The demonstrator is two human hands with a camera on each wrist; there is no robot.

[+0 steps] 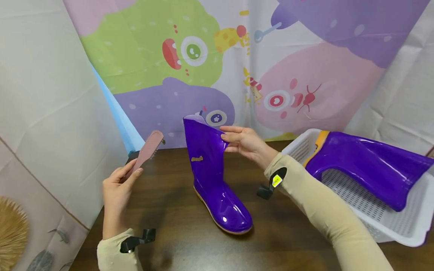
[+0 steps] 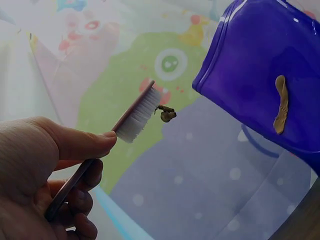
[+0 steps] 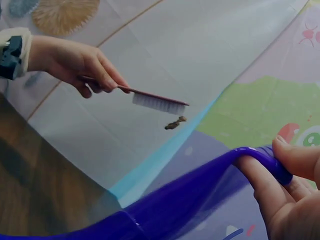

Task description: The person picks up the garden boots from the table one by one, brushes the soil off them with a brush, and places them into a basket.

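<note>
My left hand (image 1: 116, 190) grips the handle of a pink brush (image 1: 148, 148), held raised to the left of a purple rain boot (image 1: 211, 169). In the left wrist view, a small brown clump (image 2: 167, 114) clings at the tips of the brush's white bristles (image 2: 137, 120), apart from the boot. The boot stands upright on the table, toe toward the front right. A brown smear (image 2: 281, 106) marks the side of its shaft. With thumb and fingers, my right hand (image 1: 246, 143) pinches the boot's top rim; in the right wrist view the rim bends between them.
On the right, a white perforated basket (image 1: 400, 241) holds a second purple boot (image 1: 366, 162), lying on its side with its yellow sole toward the basket's back left. The dark wooden table (image 1: 278, 241) ends at a printed cloth backdrop (image 1: 145, 64) and a pale cloth on the left.
</note>
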